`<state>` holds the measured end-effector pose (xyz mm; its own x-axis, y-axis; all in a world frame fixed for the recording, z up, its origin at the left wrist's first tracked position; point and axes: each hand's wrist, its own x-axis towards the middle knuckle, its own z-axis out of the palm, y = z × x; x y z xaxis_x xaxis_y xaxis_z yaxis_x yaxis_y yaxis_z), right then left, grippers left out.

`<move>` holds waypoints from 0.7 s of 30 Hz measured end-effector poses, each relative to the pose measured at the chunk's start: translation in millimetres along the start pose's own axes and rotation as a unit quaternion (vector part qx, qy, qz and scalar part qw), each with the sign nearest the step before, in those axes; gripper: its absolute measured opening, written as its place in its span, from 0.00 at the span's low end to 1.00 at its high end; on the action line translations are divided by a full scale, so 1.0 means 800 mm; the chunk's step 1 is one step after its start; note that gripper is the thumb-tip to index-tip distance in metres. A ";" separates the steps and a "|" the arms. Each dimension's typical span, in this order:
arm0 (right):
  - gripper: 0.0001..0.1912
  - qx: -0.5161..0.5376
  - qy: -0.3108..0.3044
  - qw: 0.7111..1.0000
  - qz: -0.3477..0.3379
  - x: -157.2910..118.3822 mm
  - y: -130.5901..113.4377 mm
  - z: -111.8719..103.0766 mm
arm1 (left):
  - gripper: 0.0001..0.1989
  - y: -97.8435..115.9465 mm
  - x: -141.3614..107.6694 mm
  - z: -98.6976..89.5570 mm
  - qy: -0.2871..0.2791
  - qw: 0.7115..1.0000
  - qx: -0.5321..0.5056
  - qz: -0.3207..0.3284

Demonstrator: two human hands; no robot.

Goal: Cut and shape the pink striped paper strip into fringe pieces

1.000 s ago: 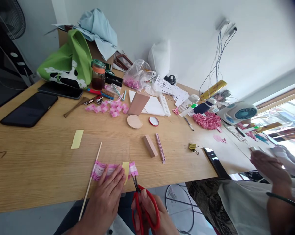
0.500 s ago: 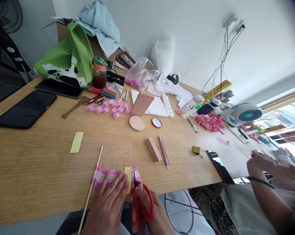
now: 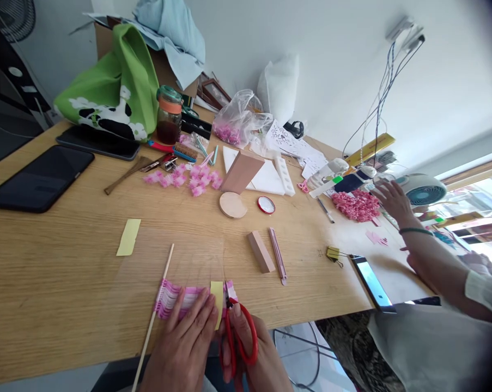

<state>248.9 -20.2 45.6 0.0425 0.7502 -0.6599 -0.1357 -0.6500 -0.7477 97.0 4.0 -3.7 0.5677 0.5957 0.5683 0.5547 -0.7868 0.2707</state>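
My left hand lies flat with fingers stretched over a pink and white striped strip, partly hiding it. A thin wooden stick runs along the strip's left end. Across its right part lies a yellow piece of tape or paper, touching my left fingertips. My right hand grips red-handled scissors, the blades pointing up over the strip's right end beside the yellow piece. How far apart the blades stand is hard to make out. A clear sheet appears to lie under the strip.
Ahead lie a pinkish block, a slim pink tool, a round wooden disc and pink flowers. Another yellow piece and a black tablet are leftward. A co-worker's arm reaches over the table at right.
My hands, the strip and the scissors keep nearly the same arrangement; the view has shifted slightly. The co-worker's hand has moved up and left toward the white fan, and the phone's screen beside it looks brighter.
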 end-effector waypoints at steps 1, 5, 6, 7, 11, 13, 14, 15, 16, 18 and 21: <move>0.35 -0.007 0.001 1.000 0.003 0.000 -0.001 0.001 | 0.20 0.000 -0.001 0.000 -0.001 1.000 0.002 0.000; 0.37 -0.024 0.013 1.000 0.013 -0.002 -0.002 0.003 | 0.20 -0.001 -0.001 0.000 -0.011 1.000 0.007 0.002; 0.37 -0.027 0.014 0.999 0.013 -0.002 -0.002 0.003 | 0.20 -0.001 0.000 0.000 -0.015 1.000 0.007 0.003; 0.38 -0.030 0.015 0.999 0.012 -0.002 -0.001 0.003 | 0.21 -0.001 0.000 0.000 -0.017 1.000 0.008 0.003; 0.37 -0.041 0.019 0.999 0.002 0.001 -0.001 0.002 | 0.21 -0.002 0.001 0.000 -0.018 1.000 0.012 0.003; 0.37 -0.048 0.024 0.999 -0.002 0.001 -0.002 0.003 | 0.20 -0.002 0.000 0.000 -0.015 1.000 0.013 0.003; 0.37 -0.053 0.028 0.998 -0.004 0.000 -0.003 0.004 | 0.20 -0.002 0.000 0.001 -0.016 1.000 0.013 0.005; 0.36 -0.060 0.031 0.998 -0.006 0.000 -0.004 0.005 | 0.20 -0.002 -0.001 0.001 -0.017 1.000 0.013 0.006; 0.36 -0.065 0.034 0.997 -0.007 -0.001 -0.005 0.005 | 0.20 -0.002 -0.001 0.001 -0.018 1.000 0.012 0.008; 0.36 -0.074 0.040 0.996 -0.009 -0.002 -0.006 0.007 | 0.20 -0.002 -0.001 0.000 -0.016 1.000 0.011 0.008; 0.36 -0.079 0.048 0.996 -0.009 -0.002 -0.006 0.009 | 0.20 -0.002 -0.002 0.000 -0.009 1.000 0.011 0.007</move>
<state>242.3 -17.5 50.9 0.1397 0.7511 -0.6452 0.0229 -0.6539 -0.7563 95.6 4.4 -4.8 0.5865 0.5878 0.5573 0.5594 -0.7915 0.2461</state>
